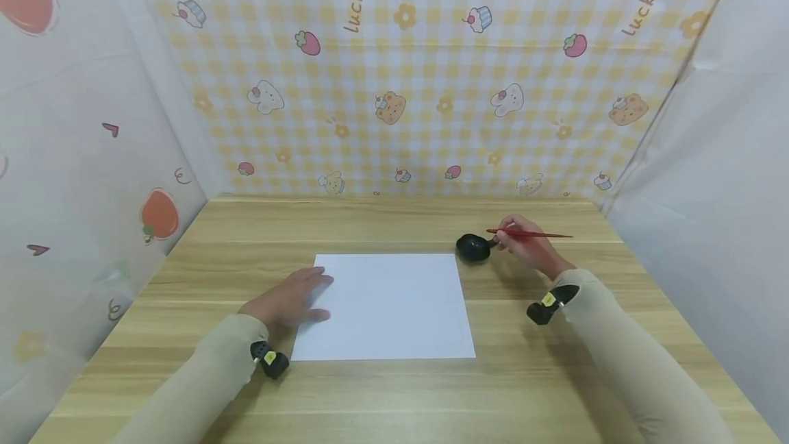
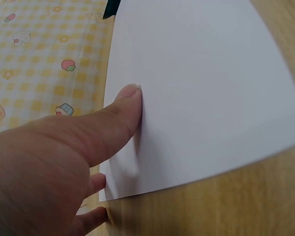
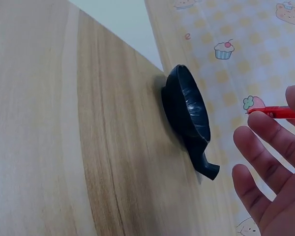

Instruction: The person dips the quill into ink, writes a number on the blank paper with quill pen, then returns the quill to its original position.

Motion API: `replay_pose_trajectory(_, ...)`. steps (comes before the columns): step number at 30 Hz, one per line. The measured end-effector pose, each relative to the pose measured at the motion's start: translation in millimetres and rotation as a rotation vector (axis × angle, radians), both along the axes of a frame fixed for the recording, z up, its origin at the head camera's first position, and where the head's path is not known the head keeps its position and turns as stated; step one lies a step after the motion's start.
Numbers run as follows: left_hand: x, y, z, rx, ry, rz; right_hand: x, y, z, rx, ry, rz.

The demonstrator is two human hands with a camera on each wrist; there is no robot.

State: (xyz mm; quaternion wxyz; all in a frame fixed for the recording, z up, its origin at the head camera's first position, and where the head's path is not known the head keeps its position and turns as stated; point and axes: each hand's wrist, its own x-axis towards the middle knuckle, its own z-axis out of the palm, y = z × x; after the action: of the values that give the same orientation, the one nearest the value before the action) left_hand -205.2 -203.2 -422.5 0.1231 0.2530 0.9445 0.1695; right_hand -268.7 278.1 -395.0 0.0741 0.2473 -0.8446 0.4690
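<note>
A white sheet of paper (image 1: pixel 388 307) lies flat on the table. My left hand (image 1: pixel 292 299) rests at its left edge with the fingers spread. In the left wrist view, the thumb (image 2: pixel 120 110) lies over the sheet near a corner. My right hand (image 1: pixel 529 245) is raised above the table and pinches a slim red stick (image 1: pixel 536 233), tapered at one end like a brush or pen. Close to that hand, a small black dish (image 1: pixel 473 248) with a short handle stands beyond the paper's far right corner. Its hollow shows in the right wrist view (image 3: pixel 187 103).
The wooden table (image 1: pixel 394 396) runs back to a yellow checked cloth (image 1: pixel 431 142) with cartoon prints. White printed sheeting (image 1: pixel 74 177) bounds the left side and plain white sheeting (image 1: pixel 727 190) the right. Each wrist carries a small black camera (image 1: pixel 544 310).
</note>
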Motion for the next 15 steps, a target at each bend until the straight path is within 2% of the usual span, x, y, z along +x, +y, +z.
replay_pose_trajectory(2, -0.1, 0.0, -0.2, -0.003, -0.006, 0.008, -4.2, 3.2, -3.3, -0.018, -0.09, -0.028)
replay_pose_trajectory(6, 0.1, 0.4, 0.6, 0.003, -0.016, 0.017, -4.5, 3.2, 0.3, -0.055, -0.242, -0.081)
replay_pose_trajectory(15, 0.5, 0.3, 1.2, 0.002, -0.011, 0.013, -1.8, 0.8, 8.2, -0.197, -0.379, -0.082)
